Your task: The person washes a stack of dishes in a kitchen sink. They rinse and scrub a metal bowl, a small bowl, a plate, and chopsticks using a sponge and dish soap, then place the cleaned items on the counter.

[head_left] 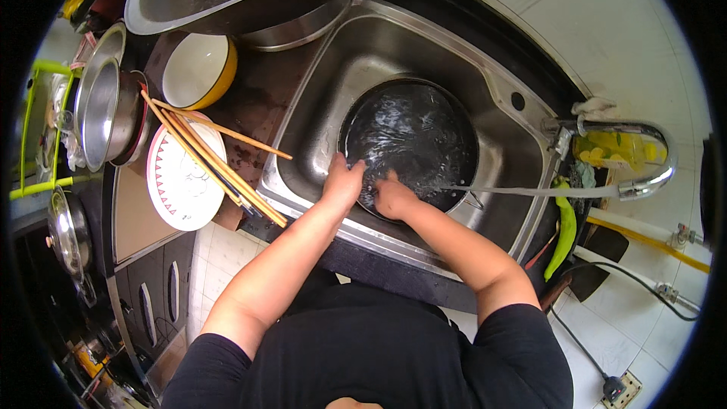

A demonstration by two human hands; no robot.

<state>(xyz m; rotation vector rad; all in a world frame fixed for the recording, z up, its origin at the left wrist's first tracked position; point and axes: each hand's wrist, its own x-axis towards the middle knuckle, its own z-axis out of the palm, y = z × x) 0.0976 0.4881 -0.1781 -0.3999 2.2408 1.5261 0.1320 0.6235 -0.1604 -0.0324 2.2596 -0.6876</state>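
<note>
A round black pan (435,117) with rippling water in it sits in the steel sink (310,144). My left hand (344,180) is closed on the pan's near left rim, its thumb toward the inside. Inside the near edge of the pan, my right hand (395,198) is curled at the water, and its fingertips are partly hidden. Whatever it may hold cannot be made out. From the tap (653,163) at the right, a stream of water (530,192) runs into the pan near my right hand.
Left of the sink are a yellow bowl (201,72), several chopsticks (212,155) lying across a white patterned plate (182,182), and steel bowls (102,117). A large wok-like vessel (227,0) overhangs the back left. A long green pepper (563,238) lies right of the sink.
</note>
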